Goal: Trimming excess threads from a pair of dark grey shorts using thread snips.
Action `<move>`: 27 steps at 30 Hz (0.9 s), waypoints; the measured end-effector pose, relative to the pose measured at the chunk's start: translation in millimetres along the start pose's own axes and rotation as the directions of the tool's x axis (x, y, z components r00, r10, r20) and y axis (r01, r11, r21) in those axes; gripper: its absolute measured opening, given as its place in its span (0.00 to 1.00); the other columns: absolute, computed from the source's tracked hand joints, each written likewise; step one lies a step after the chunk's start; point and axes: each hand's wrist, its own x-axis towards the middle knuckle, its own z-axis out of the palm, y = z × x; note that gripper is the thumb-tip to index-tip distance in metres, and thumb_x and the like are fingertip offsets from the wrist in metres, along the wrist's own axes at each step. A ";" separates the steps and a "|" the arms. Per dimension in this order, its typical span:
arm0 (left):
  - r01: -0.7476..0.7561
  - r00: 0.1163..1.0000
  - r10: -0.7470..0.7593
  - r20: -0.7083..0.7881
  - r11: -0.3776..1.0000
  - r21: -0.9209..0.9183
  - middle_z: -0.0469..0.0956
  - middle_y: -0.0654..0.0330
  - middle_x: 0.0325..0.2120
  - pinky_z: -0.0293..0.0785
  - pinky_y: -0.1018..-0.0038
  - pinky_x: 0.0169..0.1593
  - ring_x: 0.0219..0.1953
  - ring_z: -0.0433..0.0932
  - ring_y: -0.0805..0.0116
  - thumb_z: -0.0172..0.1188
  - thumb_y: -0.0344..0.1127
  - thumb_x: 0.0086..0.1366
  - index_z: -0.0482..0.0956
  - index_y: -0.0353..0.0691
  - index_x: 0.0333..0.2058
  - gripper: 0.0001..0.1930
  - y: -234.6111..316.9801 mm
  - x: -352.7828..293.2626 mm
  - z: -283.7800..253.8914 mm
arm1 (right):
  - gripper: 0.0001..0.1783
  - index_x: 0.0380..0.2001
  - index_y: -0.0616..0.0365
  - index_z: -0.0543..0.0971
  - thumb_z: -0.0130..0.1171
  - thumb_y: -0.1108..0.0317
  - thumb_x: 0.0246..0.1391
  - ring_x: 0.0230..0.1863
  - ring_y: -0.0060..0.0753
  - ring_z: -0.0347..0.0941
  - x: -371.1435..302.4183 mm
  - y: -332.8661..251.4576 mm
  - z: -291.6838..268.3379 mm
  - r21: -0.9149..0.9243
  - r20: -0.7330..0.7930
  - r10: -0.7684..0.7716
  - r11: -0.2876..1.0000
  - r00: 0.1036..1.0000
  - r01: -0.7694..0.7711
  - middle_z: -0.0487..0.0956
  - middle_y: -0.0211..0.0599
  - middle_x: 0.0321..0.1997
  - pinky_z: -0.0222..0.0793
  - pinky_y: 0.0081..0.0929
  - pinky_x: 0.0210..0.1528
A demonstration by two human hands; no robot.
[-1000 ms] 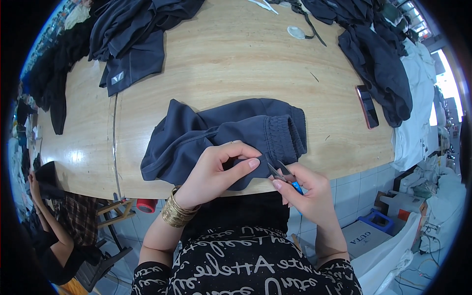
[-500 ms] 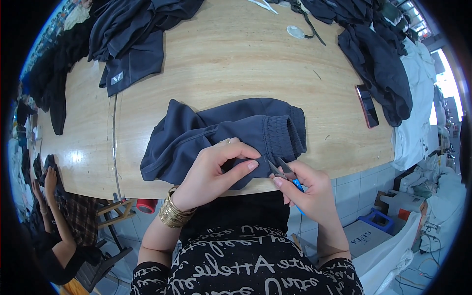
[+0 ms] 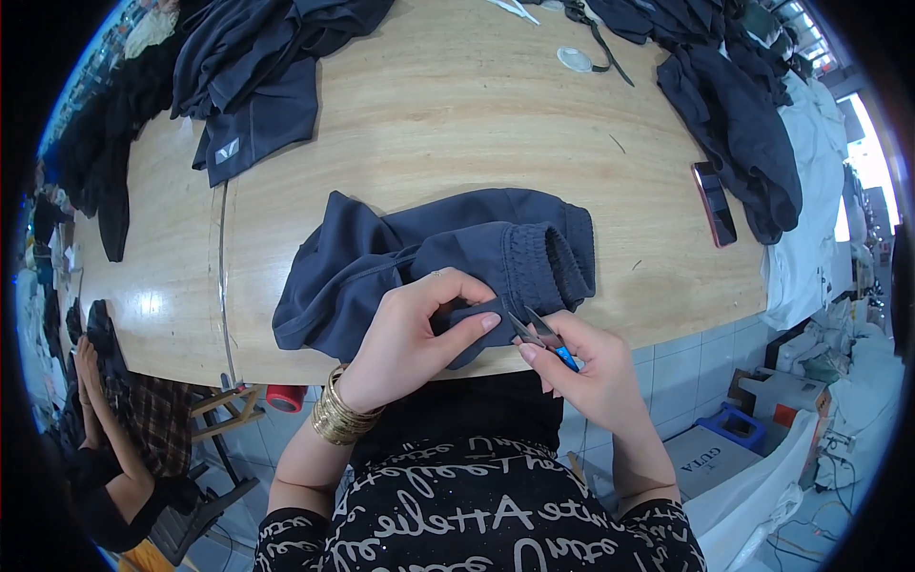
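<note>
A dark navy garment [image 3: 448, 219] with gathered elastic cuffs lies folded at the table's near edge. My left hand [image 3: 419, 319] pinches its fabric just below the nearer cuff [image 3: 534, 267], thumb against forefinger. In my right hand [image 3: 591, 367] is a pair of thread snips [image 3: 540, 334] with metal blades and a blue handle. The blades stand apart, their tips at the cloth beside my left thumb and close under the cuff. Any thread between the tips is too small to make out.
More dark garments [image 3: 257, 114] are heaped at the far left and far right [image 3: 739, 143]. A phone [image 3: 715, 205] lies right of the work, and a round white disc [image 3: 575, 59] with a dark strap lies farther back. At left, another person's hands [image 3: 86, 367] hold dark cloth.
My right hand has shifted slightly left with the snips, bringing the tips nearer my left thumb. The cuff edge has turned a little; my left hand keeps its pinch.
</note>
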 end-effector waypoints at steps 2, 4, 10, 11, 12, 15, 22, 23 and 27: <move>-0.022 1.000 0.021 0.007 1.000 0.023 0.75 0.62 0.27 0.67 0.80 0.30 0.26 0.73 0.73 0.63 0.30 0.57 0.77 0.35 0.35 0.08 -0.1 0.8 -0.5 | 0.07 0.33 0.61 0.76 0.59 0.69 0.53 0.18 0.17 0.68 -0.4 0.4 0.5 0.018 -0.006 0.012 1.000 1.000 -0.012 0.76 0.32 0.20 0.61 0.19 0.21; -0.042 0.999 0.042 0.013 0.998 0.048 0.75 0.61 0.27 0.67 0.80 0.30 0.27 0.73 0.72 0.63 0.30 0.56 0.77 0.36 0.35 0.08 0.1 1.3 -1.8 | 0.07 0.33 0.61 0.76 0.59 0.69 0.53 0.18 0.17 0.68 -0.1 0.1 1.0 0.038 -0.009 0.023 0.999 1.000 -0.022 0.76 0.31 0.20 0.61 0.19 0.21; -0.088 0.996 0.087 0.015 0.993 0.084 0.75 0.61 0.27 0.67 0.79 0.31 0.27 0.73 0.70 0.64 0.29 0.55 0.77 0.38 0.35 0.08 -1.1 1.1 -3.4 | 0.07 0.32 0.61 0.76 0.59 0.69 0.53 0.18 0.17 0.68 0.9 -1.1 -0.6 0.045 0.022 0.055 0.997 0.998 -0.056 0.75 0.31 0.19 0.61 0.18 0.20; -0.084 0.996 0.083 0.021 0.992 0.089 0.75 0.61 0.27 0.67 0.79 0.31 0.27 0.73 0.70 0.64 0.29 0.55 0.77 0.38 0.35 0.08 -0.9 0.9 -3.8 | 0.07 0.32 0.61 0.76 0.59 0.69 0.53 0.18 0.17 0.68 1.2 -0.7 -0.6 0.041 0.024 0.051 0.998 0.998 -0.052 0.75 0.31 0.19 0.61 0.18 0.20; -0.081 0.997 0.078 0.027 0.992 0.094 0.75 0.61 0.27 0.67 0.79 0.31 0.27 0.74 0.70 0.64 0.29 0.56 0.77 0.37 0.35 0.08 -0.6 0.8 -4.2 | 0.07 0.32 0.61 0.76 0.59 0.69 0.53 0.18 0.17 0.68 1.4 -0.6 -0.5 0.037 0.025 0.048 0.998 0.999 -0.049 0.75 0.31 0.19 0.61 0.18 0.20; -0.096 0.995 0.093 0.033 0.991 0.088 0.76 0.61 0.28 0.68 0.79 0.31 0.28 0.74 0.71 0.63 0.30 0.56 0.78 0.37 0.35 0.08 0.3 0.6 -5.3 | 0.07 0.32 0.61 0.76 0.59 0.69 0.53 0.19 0.16 0.68 1.6 -1.6 0.1 0.039 0.024 0.047 0.998 0.999 -0.048 0.75 0.31 0.19 0.61 0.18 0.21; -0.010 0.998 0.005 0.062 0.997 0.071 0.75 0.63 0.29 0.67 0.83 0.36 0.31 0.72 0.79 0.63 0.26 0.55 0.78 0.33 0.34 0.07 6.1 0.8 -7.2 | 0.07 0.32 0.61 0.76 0.60 0.70 0.52 0.19 0.16 0.68 2.2 1.1 1.9 0.060 0.000 0.035 0.998 0.999 -0.035 0.76 0.31 0.20 0.62 0.17 0.21; -0.009 0.998 0.005 0.061 0.998 0.068 0.75 0.64 0.29 0.67 0.83 0.35 0.30 0.71 0.79 0.63 0.26 0.55 0.78 0.33 0.34 0.07 5.9 0.9 -7.2 | 0.06 0.32 0.61 0.76 0.60 0.70 0.52 0.19 0.16 0.68 2.3 1.1 2.0 0.054 -0.004 0.023 0.998 1.000 -0.022 0.76 0.31 0.20 0.62 0.17 0.21; 0.016 0.998 -0.020 0.061 0.998 0.068 0.75 0.64 0.28 0.66 0.84 0.34 0.30 0.71 0.80 0.64 0.26 0.55 0.78 0.33 0.34 0.07 8.1 0.4 -7.5 | 0.06 0.31 0.62 0.76 0.60 0.71 0.52 0.19 0.17 0.68 2.5 2.0 1.8 0.017 -0.007 -0.024 1.000 1.000 0.025 0.76 0.32 0.20 0.61 0.18 0.21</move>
